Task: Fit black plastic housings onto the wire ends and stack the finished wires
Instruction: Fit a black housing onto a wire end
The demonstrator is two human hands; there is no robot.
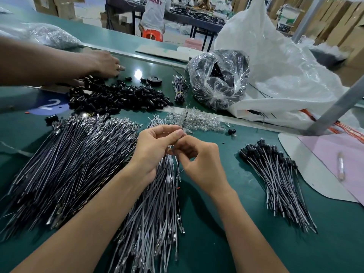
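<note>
Three wire heaps, one housing pile [118, 97], left hand [155, 148] and right hand [199, 160] both pinching one raised wire [184, 120]

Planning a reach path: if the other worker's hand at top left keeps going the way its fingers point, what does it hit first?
The other person's hand points right along the table. First in line is probably the black tape roll, though depth is unclear.
</note>
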